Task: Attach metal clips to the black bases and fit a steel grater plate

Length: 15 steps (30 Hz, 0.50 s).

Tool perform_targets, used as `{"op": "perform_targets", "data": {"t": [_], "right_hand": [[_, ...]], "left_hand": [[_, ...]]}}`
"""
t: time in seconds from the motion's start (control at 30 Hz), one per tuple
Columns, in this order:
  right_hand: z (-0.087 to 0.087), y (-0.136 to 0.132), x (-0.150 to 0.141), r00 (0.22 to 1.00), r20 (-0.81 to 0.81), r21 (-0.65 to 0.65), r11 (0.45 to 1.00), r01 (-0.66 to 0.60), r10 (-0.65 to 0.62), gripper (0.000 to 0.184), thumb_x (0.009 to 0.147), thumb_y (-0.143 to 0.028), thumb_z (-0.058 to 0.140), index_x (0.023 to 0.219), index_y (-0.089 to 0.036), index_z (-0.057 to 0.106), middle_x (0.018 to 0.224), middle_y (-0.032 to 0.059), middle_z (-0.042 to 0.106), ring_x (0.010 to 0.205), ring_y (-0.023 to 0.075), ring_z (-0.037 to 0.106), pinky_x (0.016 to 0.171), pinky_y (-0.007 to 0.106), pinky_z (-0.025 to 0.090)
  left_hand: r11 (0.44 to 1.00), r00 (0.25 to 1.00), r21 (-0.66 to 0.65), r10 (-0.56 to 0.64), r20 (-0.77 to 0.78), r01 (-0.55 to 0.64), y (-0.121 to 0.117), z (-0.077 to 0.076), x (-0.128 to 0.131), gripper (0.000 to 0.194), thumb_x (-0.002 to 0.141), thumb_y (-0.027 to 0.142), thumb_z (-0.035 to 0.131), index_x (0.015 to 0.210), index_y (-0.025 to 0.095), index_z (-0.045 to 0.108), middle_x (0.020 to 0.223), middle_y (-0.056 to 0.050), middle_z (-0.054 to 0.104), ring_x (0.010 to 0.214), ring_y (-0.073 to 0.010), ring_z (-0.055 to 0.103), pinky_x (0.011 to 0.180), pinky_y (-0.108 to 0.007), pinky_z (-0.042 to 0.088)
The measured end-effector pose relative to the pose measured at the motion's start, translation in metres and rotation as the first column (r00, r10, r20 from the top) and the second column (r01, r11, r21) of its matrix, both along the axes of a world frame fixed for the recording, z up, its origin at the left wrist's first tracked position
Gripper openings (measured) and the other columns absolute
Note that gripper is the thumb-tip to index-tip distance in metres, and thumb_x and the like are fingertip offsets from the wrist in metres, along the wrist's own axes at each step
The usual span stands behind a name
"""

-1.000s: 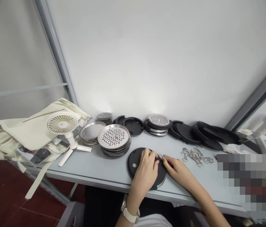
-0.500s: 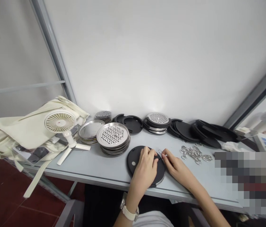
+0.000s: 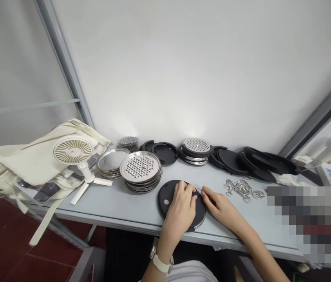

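Observation:
A round black plastic holder (image 3: 165,194) lies near the table's front edge, a silver rim showing at its lower right. My left hand (image 3: 183,205) rests over it with curled fingers; the thumb and forefinger close on a small black tab at its upper right edge. Just beside that tab, my right hand (image 3: 216,203) pinches a thin metal wire ring (image 3: 199,190), partly hidden by the fingertips. The ring touches or nearly touches the tab; I cannot tell which. To the right lies a pile of similar wire rings (image 3: 243,190).
A stack of metal grater discs (image 3: 141,167) and plain metal discs (image 3: 113,161) stand left. Behind are a black-framed grater stack (image 3: 197,147) and several black holders (image 3: 232,161). A white fan (image 3: 73,150) and cream bag (image 3: 36,152) occupy the far left.
My right fingertips have closed in against the edge of the black holder with the wire ring. The left hand has stayed almost in place.

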State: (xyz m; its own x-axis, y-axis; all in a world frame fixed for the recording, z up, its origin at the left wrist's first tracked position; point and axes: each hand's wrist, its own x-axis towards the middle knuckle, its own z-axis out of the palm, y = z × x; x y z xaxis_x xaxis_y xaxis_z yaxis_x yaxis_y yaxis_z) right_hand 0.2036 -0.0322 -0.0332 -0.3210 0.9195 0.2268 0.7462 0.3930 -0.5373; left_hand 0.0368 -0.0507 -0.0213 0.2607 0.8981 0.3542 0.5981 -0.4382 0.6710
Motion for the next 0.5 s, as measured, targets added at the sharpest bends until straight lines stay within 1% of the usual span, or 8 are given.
{"op": "perform_targets", "data": {"t": [0.13, 0.27, 0.5], "right_hand": [[-0.0007, 0.0002, -0.0001, 1.000, 0.020, 0.017, 1.000, 0.002, -0.002, 0.024, 0.094, -0.029, 0.032, 0.076, -0.023, 0.045, 0.061, -0.0019, 0.055, 0.052, 0.0156, 0.052, 0.053, 0.025, 0.036], [-0.0022, 0.0011, -0.0001, 0.999, 0.041, 0.031, 1.000, 0.004, -0.005, 0.023, 0.093, -0.027, 0.034, 0.073, -0.023, 0.044, 0.060, -0.0029, 0.052, 0.052, 0.0149, 0.050, 0.054, 0.024, 0.034], [-0.0022, 0.0012, -0.0009, 0.999, 0.052, 0.056, 0.998, 0.015, -0.018, 0.023, 0.091, -0.026, 0.035, 0.071, -0.022, 0.046, 0.058, -0.0020, 0.054, 0.050, 0.0144, 0.048, 0.052, 0.025, 0.033]], "left_hand": [[1.000, 1.000, -0.001, 0.013, -0.023, -0.013, 0.0002, -0.0001, 0.0015, 0.011, 0.091, 0.013, 0.045, 0.093, 0.021, 0.051, 0.102, -0.005, 0.048, 0.100, -0.0202, 0.049, 0.091, -0.036, 0.042], [0.999, 0.998, -0.004, 0.033, -0.060, -0.034, -0.0007, 0.0005, 0.0027, 0.011, 0.092, 0.013, 0.043, 0.094, 0.021, 0.051, 0.103, -0.006, 0.047, 0.100, -0.0205, 0.048, 0.090, -0.036, 0.043], [0.999, 0.995, 0.017, 0.035, -0.098, -0.033, -0.0037, 0.0024, 0.0040, 0.016, 0.093, 0.011, 0.037, 0.096, 0.020, 0.049, 0.104, -0.007, 0.047, 0.100, -0.0212, 0.048, 0.090, -0.036, 0.043]]}}
